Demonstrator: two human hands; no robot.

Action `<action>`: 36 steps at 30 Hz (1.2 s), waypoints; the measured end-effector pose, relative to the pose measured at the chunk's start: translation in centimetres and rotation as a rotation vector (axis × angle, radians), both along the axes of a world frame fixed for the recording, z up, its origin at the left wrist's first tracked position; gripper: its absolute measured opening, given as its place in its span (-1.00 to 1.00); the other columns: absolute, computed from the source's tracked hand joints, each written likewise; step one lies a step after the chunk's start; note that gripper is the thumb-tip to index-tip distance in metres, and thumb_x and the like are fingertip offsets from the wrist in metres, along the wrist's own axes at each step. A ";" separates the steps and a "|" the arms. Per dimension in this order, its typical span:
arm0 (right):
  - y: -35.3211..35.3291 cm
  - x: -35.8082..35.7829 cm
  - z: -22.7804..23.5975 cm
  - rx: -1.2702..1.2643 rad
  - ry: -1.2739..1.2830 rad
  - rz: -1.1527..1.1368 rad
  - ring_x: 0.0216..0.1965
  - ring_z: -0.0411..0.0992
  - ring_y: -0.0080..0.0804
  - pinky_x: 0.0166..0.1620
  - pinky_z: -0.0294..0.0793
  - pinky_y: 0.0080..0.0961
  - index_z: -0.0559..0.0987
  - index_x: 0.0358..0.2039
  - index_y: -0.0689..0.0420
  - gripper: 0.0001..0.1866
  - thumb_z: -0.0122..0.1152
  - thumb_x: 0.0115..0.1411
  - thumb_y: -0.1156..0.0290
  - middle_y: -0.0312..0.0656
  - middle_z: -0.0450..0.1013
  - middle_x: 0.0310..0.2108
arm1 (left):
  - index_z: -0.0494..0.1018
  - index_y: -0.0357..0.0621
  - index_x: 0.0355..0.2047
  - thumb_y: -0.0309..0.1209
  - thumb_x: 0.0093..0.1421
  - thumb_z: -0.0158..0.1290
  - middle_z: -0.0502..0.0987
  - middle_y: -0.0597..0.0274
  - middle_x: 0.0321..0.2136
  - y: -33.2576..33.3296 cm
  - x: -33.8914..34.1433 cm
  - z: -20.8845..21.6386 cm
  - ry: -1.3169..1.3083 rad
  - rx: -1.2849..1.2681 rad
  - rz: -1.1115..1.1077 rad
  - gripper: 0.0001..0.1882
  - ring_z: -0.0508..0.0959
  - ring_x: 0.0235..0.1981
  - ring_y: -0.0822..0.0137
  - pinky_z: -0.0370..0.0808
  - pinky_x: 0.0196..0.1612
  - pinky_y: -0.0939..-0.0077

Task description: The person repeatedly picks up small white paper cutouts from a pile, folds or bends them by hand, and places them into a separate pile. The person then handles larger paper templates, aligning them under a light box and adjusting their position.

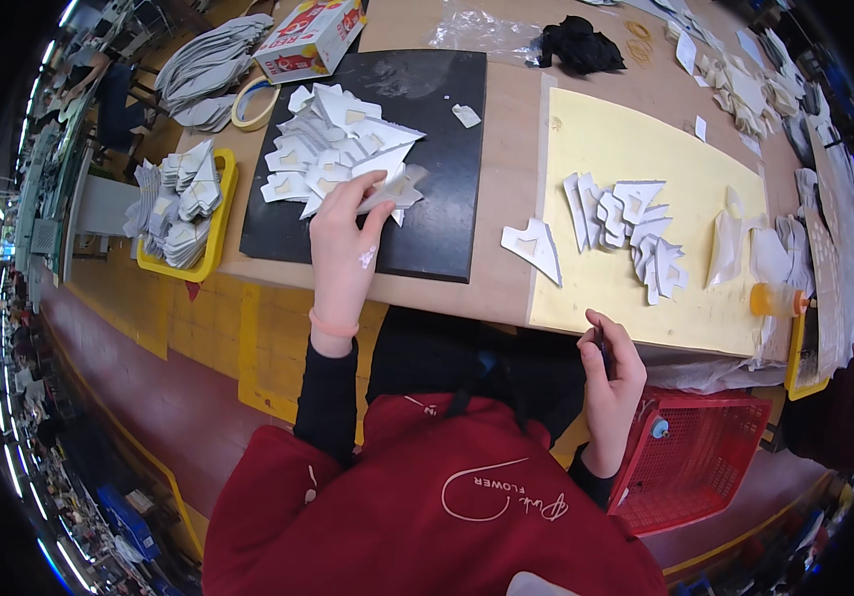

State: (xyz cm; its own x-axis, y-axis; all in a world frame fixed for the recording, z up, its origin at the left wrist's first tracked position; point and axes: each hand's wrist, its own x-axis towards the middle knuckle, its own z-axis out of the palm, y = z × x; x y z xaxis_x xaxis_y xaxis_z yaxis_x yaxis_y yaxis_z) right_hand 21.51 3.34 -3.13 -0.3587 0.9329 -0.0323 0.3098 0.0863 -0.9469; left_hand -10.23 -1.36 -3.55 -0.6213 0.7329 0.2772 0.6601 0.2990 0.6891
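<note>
Two hands are at work over a tan wooden bench (506,288). The left hand (343,248) reaches forward, fingers pinched on one flat white cut-out piece with a tan window (387,184) at the near edge of a heap of the same white pieces (332,149), all lying on a black rectangular mat (437,149). The right hand (611,377) sits back near the body, curled closed around a thin dark tool (too small to tell what kind) (603,348). Beyond that hand, a row of overlapping white pieces (630,233) lies on a pale yellow sheet (596,139), one single piece (534,246) just to its left. Left of the left hand stands a yellow plastic tray (223,204) stacked with grey-white pieces.
</note>
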 end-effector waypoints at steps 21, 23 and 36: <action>-0.9 -4.8 4.4 0.385 0.059 0.005 -0.41 0.55 -0.35 -0.35 0.50 -0.58 0.64 -0.02 0.21 -0.59 0.34 0.07 0.72 -0.09 0.55 -0.36 | 0.58 -0.47 -0.15 -0.77 0.18 0.16 0.56 0.10 -0.16 -1.1 12.6 3.9 -1.221 0.465 -0.428 -0.78 0.59 -0.15 0.39 0.56 -0.07 0.61; -1.0 -4.6 4.2 0.402 0.071 0.018 -0.42 0.55 -0.34 -0.36 0.51 -0.57 0.64 -0.04 0.21 -0.60 0.35 0.07 0.71 -0.09 0.56 -0.37 | 0.57 -0.48 -0.15 -0.79 0.17 0.16 0.56 0.09 -0.16 -1.2 12.9 3.8 -1.268 0.479 -0.415 -0.77 0.59 -0.14 0.38 0.56 -0.06 0.60; -0.7 -4.3 4.2 0.408 0.110 0.010 -0.41 0.57 -0.33 -0.39 0.56 -0.54 0.64 -0.09 0.23 -0.63 0.37 0.04 0.71 -0.04 0.59 -0.32 | 0.54 -0.47 -0.19 -0.85 0.12 0.17 0.56 0.04 -0.15 -1.0 13.6 3.3 -1.331 0.594 -0.409 -0.76 0.60 -0.13 0.34 0.56 -0.01 0.55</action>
State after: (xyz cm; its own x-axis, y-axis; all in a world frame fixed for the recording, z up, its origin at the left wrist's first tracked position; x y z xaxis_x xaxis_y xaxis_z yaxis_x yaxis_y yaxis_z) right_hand 17.18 2.65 1.12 -0.3489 0.8574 0.3784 0.2058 0.4640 -0.8616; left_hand 3.34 -2.36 -0.21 -0.4373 0.8993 0.0032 -0.5569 -0.2735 0.7843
